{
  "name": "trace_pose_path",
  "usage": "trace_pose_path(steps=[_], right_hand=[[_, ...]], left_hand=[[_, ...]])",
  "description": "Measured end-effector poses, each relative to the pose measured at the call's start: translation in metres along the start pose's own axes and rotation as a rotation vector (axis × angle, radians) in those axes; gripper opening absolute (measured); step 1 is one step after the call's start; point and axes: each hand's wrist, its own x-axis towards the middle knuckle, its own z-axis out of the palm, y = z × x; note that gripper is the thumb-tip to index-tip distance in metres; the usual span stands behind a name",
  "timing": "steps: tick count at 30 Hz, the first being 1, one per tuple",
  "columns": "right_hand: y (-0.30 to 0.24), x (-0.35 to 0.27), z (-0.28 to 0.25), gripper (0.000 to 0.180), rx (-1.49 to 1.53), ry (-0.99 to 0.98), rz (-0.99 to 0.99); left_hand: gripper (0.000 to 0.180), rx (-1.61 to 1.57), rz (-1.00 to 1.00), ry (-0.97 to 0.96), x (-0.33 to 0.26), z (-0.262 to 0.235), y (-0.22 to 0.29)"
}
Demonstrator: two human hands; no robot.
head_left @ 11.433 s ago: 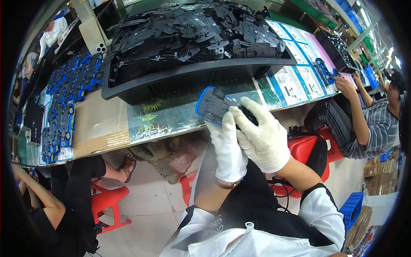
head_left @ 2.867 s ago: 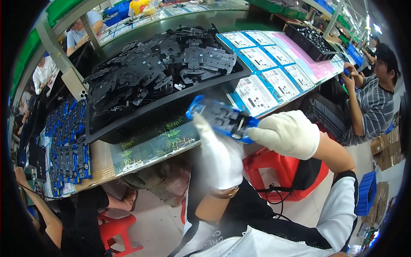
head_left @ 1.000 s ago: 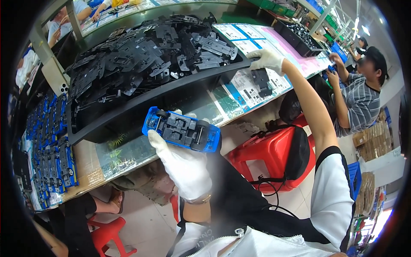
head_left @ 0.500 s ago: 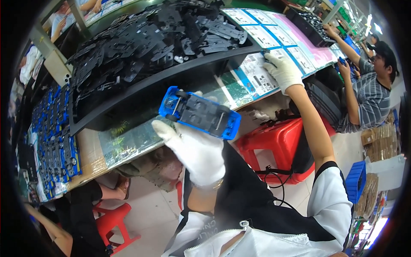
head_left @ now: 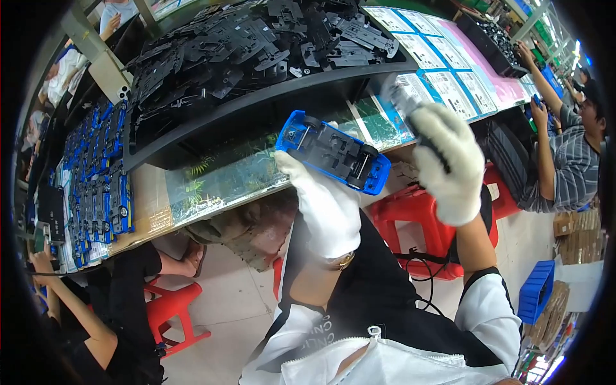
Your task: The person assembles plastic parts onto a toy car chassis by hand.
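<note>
My left hand (head_left: pixel 324 208), in a white glove, is closed around a blue toy car (head_left: pixel 333 154). The car lies upside down, so its black chassis and some of its wheels show. Close by on the right, my gloved right hand (head_left: pixel 452 163) is wrapped round a tool (head_left: pixel 403 101) with a dark handle. The tool's greyish end is smeared by motion and points up toward the table, so its exact kind cannot be made out. A gap separates it from the car.
A large black bin (head_left: pixel 269 96) heaped with black plastic chassis plates stands on the table. Rows of blue toy cars (head_left: pixel 96 179) sit at the left. Printed sheets (head_left: pixel 443 58) cover the right side. Red stools (head_left: pixel 410 221) and seated co-workers (head_left: pixel 568 151) are nearby.
My right hand has come back from the table's printed sheets toward the car, now with the tool in view. The left hand still holds the car. The whole view has shifted slightly.
</note>
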Motion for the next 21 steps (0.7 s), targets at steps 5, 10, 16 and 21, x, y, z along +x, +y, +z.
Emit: trace_pose_path(steps=[5, 10, 16, 21], right_hand=[[-0.029, -0.009, 0.021, 0.044, -0.048, -0.084, -0.045], [-0.045, -0.007, 0.036, 0.039, -0.135, -0.134, -0.012], [-0.045, -0.008, 0.04, 0.036, -0.183, -0.203, 0.006], [-0.047, -0.01, 0.036, 0.038, -0.203, -0.207, 0.037]], left_hand=[[0.073, -0.064, -0.033, -0.165, -0.009, 0.012, -0.003], [0.076, 0.117, -0.055, 0.023, -0.015, 0.009, -0.004], [0.069, 0.064, -0.057, -0.122, -0.015, 0.001, -0.003], [0.059, 0.066, -0.025, -0.149, -0.014, -0.003, -0.008]])
